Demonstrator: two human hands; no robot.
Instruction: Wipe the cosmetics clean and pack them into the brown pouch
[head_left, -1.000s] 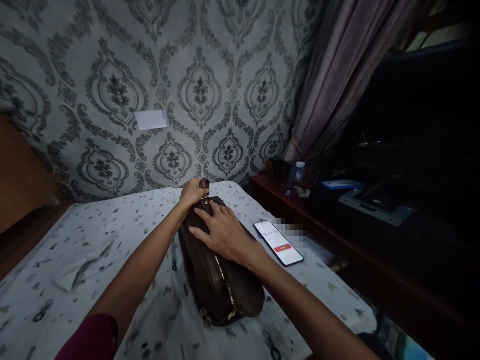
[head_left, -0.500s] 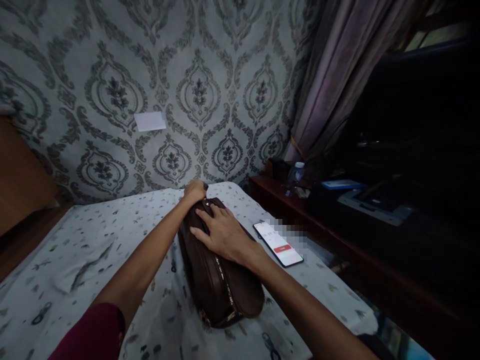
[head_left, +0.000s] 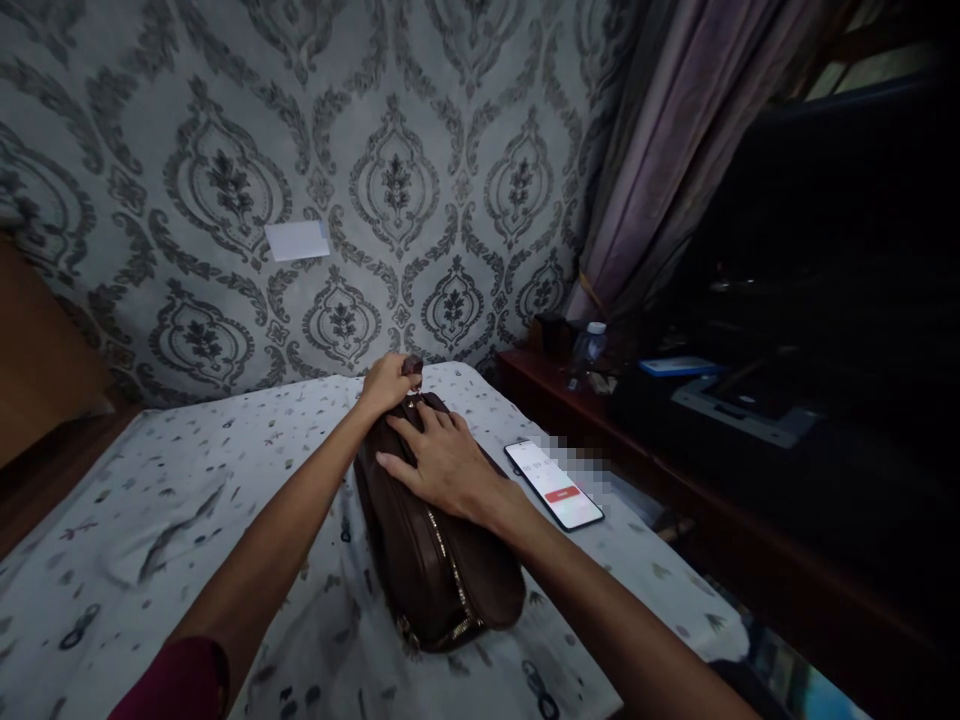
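A dark brown leather bag [head_left: 480,570] with gold zips lies on the white patterned cloth [head_left: 240,480], its length running away from me. At its far end my left hand [head_left: 386,382] is closed around a short brown strap [head_left: 412,367]. The exact finger grip is partly hidden. Across the top of the bag rests my right hand [head_left: 442,455], palm down with the fingers spread, holding nothing. One zip [head_left: 446,550] runs along the near half of the bag, below the right hand.
To the right of the bag lies a phone [head_left: 555,485] with a lit screen. Beyond the cloth's right edge, a dark red ledge [head_left: 532,375] carries a clear bottle [head_left: 589,350]. A patterned wall [head_left: 397,290] stands behind, and a brown panel [head_left: 45,360] is at left.
My left hand has risen slightly with the strap, which now shows more above the bag's far end. The right hand stays on the bag. The view has shifted a little.
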